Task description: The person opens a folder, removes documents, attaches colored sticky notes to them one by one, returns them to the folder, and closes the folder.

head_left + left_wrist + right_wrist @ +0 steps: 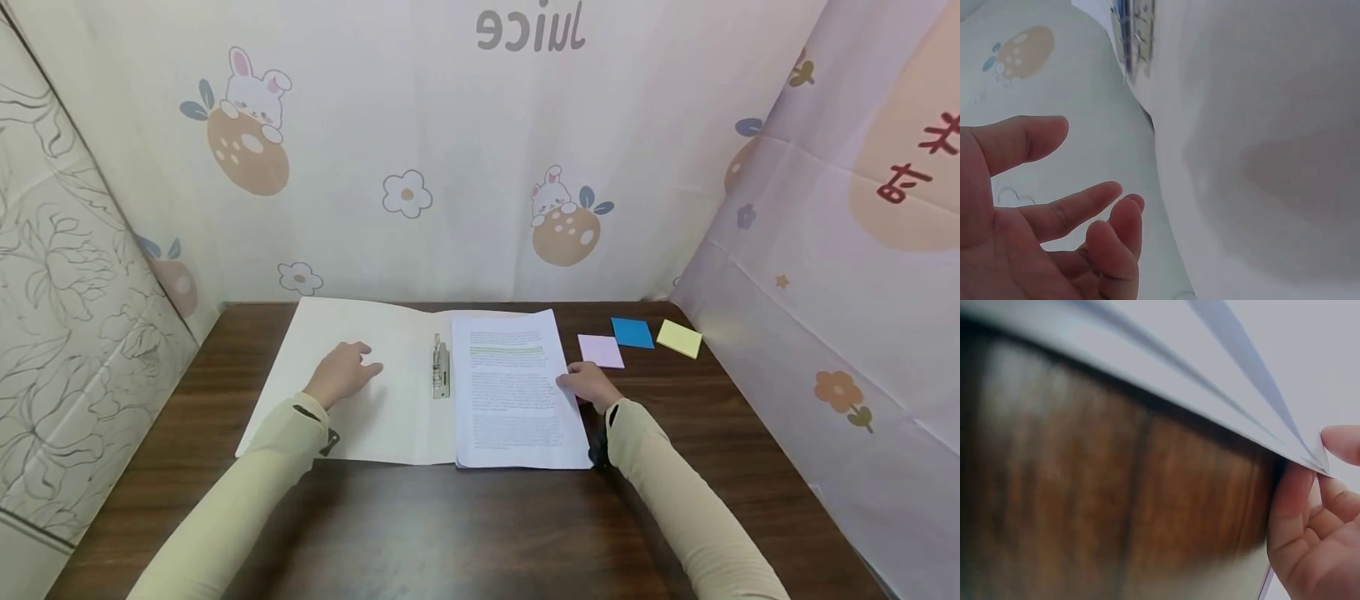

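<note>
- Over the left cover of an open white folder (375, 437), the left hand (342, 373) is hovering, its fingers parting loosely and holding nothing.
- At the right edge of a printed paper stack (517, 400), the right hand (590, 385) is pinching the sheets between thumb and fingers; in the right wrist view the layers are converging at the fingertips.
- Both forearms are reaching forward in pale sleeves (247, 492).
- Underneath, a dark wood-grained table (465, 533) is supporting everything, while a printed curtain (480, 125) with rabbits and flowers is hanging behind.
- Beyond the right hand, pink (600, 351), blue (632, 332) and yellow notes (679, 338) are lying near the table's far edge.
- Between the hands, the stack is covering most of the folder's right side, and a metal clip (441, 371) is sitting just left of it.
</note>
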`<state>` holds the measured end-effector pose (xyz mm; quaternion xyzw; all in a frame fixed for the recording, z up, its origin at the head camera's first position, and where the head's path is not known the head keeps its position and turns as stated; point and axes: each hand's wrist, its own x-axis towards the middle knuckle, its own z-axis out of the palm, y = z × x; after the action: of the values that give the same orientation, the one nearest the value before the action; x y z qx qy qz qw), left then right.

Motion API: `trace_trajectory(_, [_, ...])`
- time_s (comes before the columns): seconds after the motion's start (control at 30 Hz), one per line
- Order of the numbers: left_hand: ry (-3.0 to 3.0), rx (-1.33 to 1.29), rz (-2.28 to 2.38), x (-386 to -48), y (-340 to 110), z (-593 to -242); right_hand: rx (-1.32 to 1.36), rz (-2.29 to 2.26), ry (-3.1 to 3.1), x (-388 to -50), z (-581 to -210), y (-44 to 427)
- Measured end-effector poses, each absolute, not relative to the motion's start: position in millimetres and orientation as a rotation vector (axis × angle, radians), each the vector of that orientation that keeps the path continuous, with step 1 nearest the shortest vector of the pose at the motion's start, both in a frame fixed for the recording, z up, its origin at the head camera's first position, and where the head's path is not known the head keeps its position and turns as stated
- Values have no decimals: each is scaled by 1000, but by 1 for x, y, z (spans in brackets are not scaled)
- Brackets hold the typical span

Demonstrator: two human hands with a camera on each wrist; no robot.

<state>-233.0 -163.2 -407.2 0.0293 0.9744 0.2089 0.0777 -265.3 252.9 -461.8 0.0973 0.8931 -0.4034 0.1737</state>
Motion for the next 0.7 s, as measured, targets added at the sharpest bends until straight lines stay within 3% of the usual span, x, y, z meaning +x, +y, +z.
trace_trajectory(0.43, [2926, -134, 736, -222, -233, -409, 182, -1097, 2575, -271, -468, 253])
trace_trajectory(0.7, [2905, -281, 797, -215, -251, -416, 191, -1073, 2581, -271, -467, 251])
